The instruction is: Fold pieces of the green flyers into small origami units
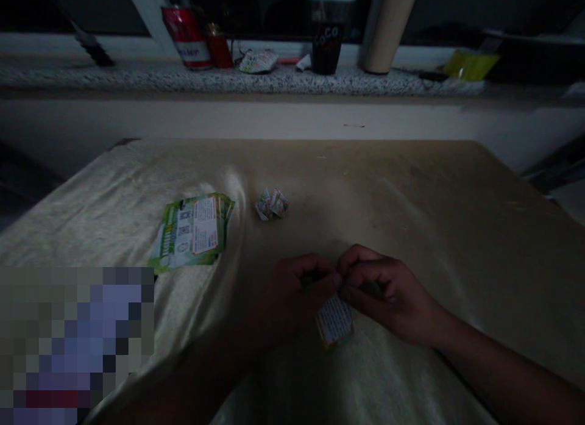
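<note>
Head view: left hand [301, 294] and right hand [393, 291] pinched printed slip [336, 321], seemingly midway; folded paper [278, 203], apparently done, sat at their eleven o'clock, flat leaflets [205, 227] at ten.

"CoCo", apparently, on the dark cup [327, 36]

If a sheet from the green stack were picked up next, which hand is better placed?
Probably the left hand: the green stack lies off to the left, and the right hand is farther from it. Both hands, though, are occupied at the printed paper.
</note>
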A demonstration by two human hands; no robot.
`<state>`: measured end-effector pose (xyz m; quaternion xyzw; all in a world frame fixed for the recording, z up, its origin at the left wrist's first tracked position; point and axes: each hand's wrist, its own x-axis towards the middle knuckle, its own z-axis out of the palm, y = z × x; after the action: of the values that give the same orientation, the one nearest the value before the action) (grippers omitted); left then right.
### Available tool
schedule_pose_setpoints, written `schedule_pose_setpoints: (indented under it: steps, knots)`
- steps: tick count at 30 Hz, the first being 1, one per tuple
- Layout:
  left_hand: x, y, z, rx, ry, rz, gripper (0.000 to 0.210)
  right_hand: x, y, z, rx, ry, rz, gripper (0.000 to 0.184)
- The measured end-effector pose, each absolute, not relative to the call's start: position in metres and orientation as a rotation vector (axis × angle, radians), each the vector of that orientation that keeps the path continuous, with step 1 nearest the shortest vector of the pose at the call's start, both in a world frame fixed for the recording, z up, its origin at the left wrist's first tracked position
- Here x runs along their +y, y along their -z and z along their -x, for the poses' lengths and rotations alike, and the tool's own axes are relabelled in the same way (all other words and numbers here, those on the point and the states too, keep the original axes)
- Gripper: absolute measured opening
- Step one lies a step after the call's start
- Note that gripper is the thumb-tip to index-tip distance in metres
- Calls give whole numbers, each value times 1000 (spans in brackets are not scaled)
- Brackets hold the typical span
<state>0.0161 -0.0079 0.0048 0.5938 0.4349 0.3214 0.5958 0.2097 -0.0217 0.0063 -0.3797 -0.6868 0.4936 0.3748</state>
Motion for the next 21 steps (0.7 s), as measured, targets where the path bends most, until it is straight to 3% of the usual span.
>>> schedule_pose_setpoints:
  steps: [21]
  knots:
    - [-8, -1, -15, 981, -787, -1122, 23, -22, -5, -208, -1669, -1408, 920, 20]
